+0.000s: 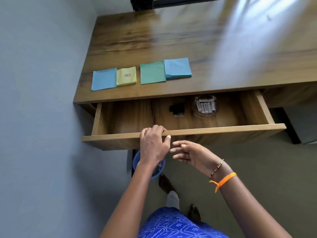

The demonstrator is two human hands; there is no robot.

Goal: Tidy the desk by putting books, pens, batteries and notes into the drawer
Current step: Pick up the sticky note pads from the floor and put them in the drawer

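Left hand (153, 143): fingers curled over drawer front (214, 131).
Right hand (187, 154): loose, empty.
Risk: closing now strands notes (142, 73) on desk.

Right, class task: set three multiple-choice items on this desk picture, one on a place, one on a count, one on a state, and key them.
1. Where is the glass dish of batteries?
A. on the desk top
B. inside the drawer
C. on the floor

2. How many pads of notes lie on the desk?
A. two
B. four
C. six

3. What state is the drawer in?
A. pulled open
B. shut
C. taken out

Key: 1 B, the dish sits on the drawer floor beside a black clip. 2 B, two blue, one yellow, one green. 3 A, its inside shows, and the left hand grips its front edge while the right hand hovers open.
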